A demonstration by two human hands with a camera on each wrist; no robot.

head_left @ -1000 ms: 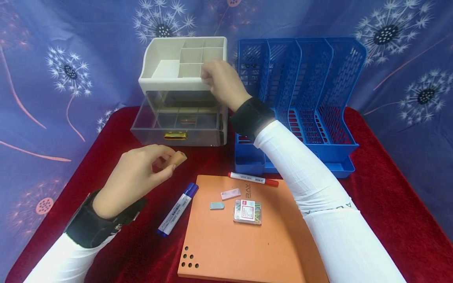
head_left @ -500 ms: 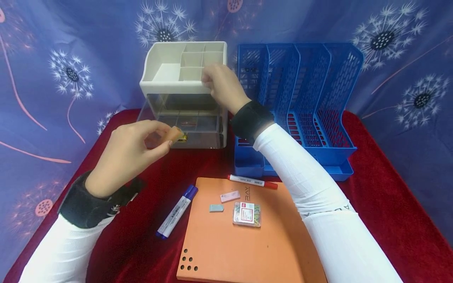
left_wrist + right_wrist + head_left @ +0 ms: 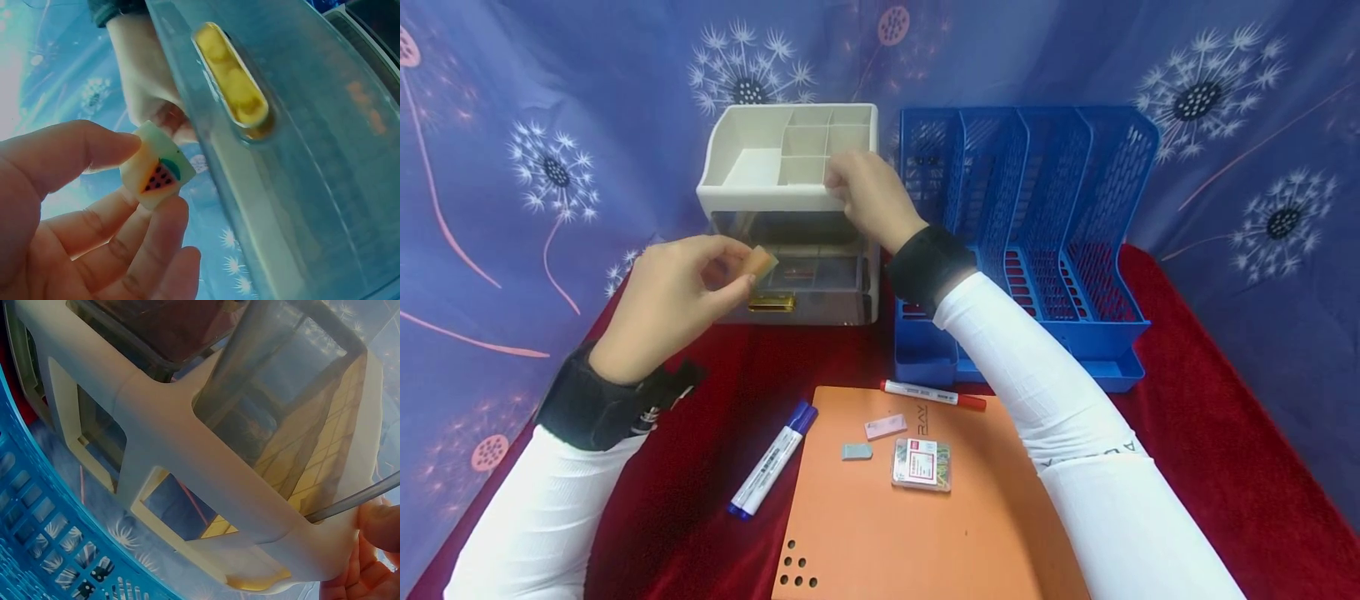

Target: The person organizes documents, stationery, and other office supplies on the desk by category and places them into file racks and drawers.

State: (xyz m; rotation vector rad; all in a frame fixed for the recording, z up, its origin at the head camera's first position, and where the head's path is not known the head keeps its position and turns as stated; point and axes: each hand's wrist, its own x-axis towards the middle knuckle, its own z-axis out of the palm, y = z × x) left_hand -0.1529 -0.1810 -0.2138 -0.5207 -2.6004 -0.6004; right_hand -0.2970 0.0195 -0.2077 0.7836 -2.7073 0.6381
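Note:
My left hand (image 3: 666, 292) pinches a small eraser (image 3: 156, 169) between thumb and fingers. A watermelon slice is printed on the eraser's face. In the head view this hand hovers at the front left of the clear smoky drawer (image 3: 827, 310), close to its gold handle (image 3: 772, 302). The drawer stands pulled out below the white desk organizer (image 3: 760, 200), and a reddish thing shows faintly inside. My right hand (image 3: 876, 200) grips the organizer's front right rim; the right wrist view shows thumb and fingers (image 3: 381, 528) at its white corner.
A blue mesh file rack (image 3: 1022, 333) stands right of the organizer. On the orange board (image 3: 880, 533) lie a red marker (image 3: 932, 393), a pink eraser (image 3: 886, 427), a grey-blue piece (image 3: 857, 452) and a clip box (image 3: 921, 464). Blue-capped markers (image 3: 771, 462) lie left of it.
My left hand has risen and moved forward to the drawer front, carrying the eraser. The right hand keeps its place on the organizer's rim. The head view has tilted slightly.

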